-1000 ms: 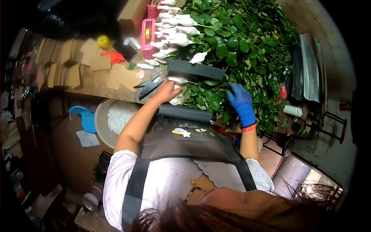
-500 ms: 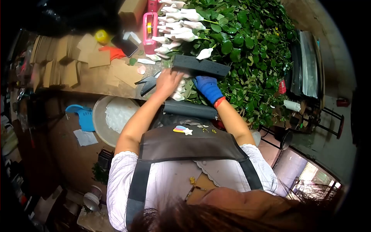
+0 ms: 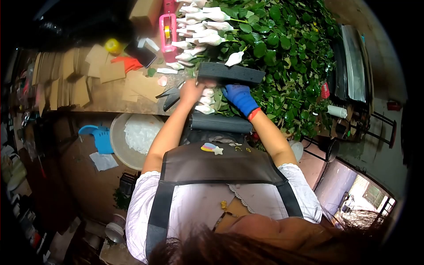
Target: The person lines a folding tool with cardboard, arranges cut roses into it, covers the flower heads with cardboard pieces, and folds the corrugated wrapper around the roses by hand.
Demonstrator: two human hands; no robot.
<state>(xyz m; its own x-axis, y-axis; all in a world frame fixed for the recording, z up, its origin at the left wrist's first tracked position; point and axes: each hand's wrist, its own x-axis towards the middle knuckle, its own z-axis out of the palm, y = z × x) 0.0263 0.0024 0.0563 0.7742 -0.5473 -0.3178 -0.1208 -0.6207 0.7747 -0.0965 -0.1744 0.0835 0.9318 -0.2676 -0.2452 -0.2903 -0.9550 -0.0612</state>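
The blue-gloved right hand [image 3: 239, 98] has swung in from the leaves [image 3: 289, 104] to the black ridged board [image 3: 231, 73], opposite the bare left hand [image 3: 191, 92]; white-netted buds [image 3: 206, 100] lie between; partly hidden, both hands' fingers' grip I cannot tell

Through the head feed I see a worn wooden counter [image 3: 104, 98], its surface patchily lit, with brown floor [image 3: 84, 179] below its front edge. A dull beige wall [image 3: 352, 15] stands at the upper right, and a dark metal frame [image 3: 392, 133] lower down. Near the bottom right I get glare from a bright opening [image 3: 369, 194]; the left side sits in shadow.
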